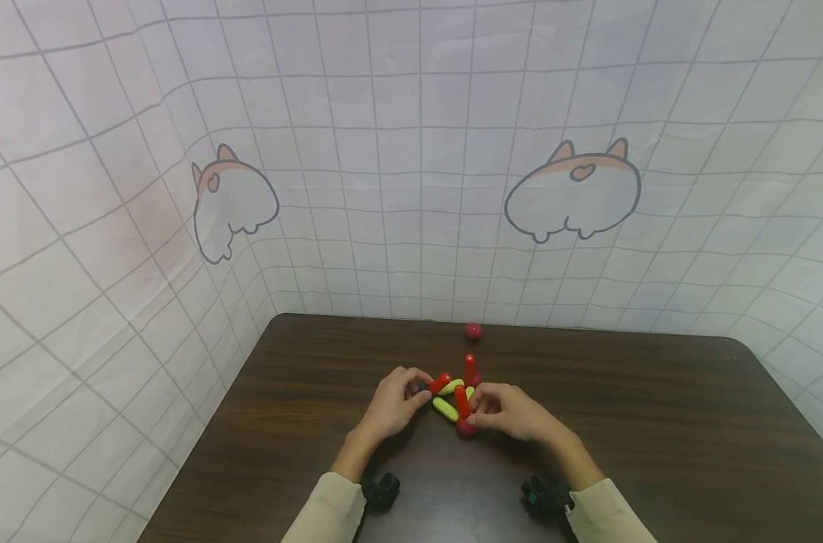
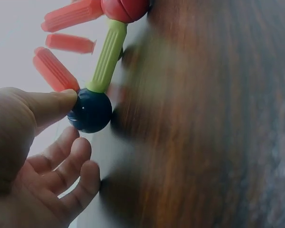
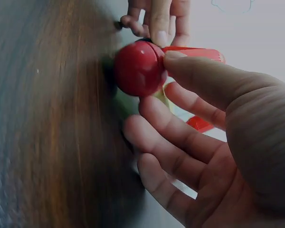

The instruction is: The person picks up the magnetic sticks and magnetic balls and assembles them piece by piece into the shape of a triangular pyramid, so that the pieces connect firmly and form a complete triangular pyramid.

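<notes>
Three yellow-green rods (image 1: 446, 409) lie in a small triangle, joined to balls at its corners. Red rods (image 1: 470, 367) stick up from those balls; the one at the left corner leans right. With thumb and fingers my left hand (image 1: 397, 400) pinches the dark blue ball (image 2: 90, 111) at the left corner, its thumb tip at the base of a red rod (image 2: 54, 69). At the near corner my right hand (image 1: 513, 411) holds a red ball (image 3: 138, 69) between thumb and fingers. Another red ball (image 1: 477, 378) forms the far corner, beyond both hands.
A loose red ball (image 1: 474, 332) lies near the back edge of the dark wooden table (image 1: 621, 422). Behind the table hangs a white grid-patterned cloth (image 1: 411, 188), and it continues along both sides. Each wrist wears a black camera mount (image 1: 382, 492).
</notes>
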`<state>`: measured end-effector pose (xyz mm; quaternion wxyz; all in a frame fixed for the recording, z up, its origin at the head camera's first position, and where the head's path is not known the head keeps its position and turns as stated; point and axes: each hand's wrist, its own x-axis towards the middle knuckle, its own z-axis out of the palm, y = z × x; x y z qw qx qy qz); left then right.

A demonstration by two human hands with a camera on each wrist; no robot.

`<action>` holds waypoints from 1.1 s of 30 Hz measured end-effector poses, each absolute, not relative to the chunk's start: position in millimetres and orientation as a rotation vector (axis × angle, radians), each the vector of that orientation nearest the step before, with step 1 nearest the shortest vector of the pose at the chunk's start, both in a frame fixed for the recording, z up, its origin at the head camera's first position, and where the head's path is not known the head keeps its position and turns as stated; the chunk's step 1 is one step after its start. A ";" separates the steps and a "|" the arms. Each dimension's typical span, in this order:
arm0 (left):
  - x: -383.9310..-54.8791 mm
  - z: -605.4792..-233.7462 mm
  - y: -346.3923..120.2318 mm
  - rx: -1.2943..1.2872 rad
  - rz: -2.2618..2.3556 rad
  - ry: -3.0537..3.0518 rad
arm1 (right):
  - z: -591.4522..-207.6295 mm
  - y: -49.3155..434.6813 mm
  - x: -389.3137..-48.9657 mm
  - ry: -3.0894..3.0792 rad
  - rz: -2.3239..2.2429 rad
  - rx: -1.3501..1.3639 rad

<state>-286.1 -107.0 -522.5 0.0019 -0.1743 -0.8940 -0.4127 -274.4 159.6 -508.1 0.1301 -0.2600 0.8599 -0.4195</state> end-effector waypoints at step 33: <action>-286.5 -521.2 -110.7 -0.666 -1.332 -2.863 | -508.8 175.5 -280.6 2.511 -1.373 -0.557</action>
